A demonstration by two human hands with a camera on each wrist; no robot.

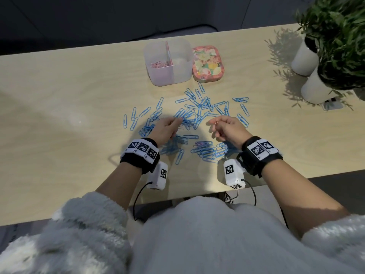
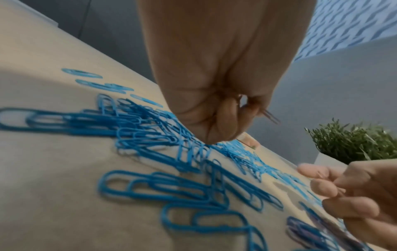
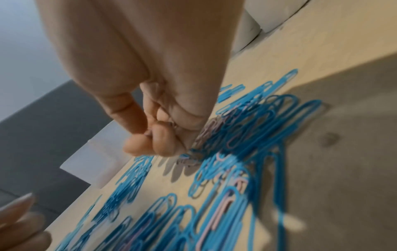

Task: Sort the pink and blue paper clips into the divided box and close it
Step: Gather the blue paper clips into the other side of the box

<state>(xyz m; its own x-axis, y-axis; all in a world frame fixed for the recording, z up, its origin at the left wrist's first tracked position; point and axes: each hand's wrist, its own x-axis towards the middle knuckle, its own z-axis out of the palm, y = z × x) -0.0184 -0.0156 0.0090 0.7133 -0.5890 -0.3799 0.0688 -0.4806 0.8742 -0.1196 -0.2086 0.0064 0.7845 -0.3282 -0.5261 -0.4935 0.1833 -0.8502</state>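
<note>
Spread across the wooden table (image 1: 59, 91): blue paper clips (image 1: 199, 107), a few pink paper clips (image 1: 201, 143) mixed into the near heap. Beyond them, divided box (image 1: 167, 62) open, pink clips in its left compartment, right one seemingly bare; floral lid (image 1: 207, 64) just beside it. Left hand (image 1: 167, 128) curled, pinching thin clips over the pile. Right hand (image 1: 227, 127) pinching one pink clip (image 1: 215, 122). Potted plants (image 1: 335, 36) far right, well apart.
</note>
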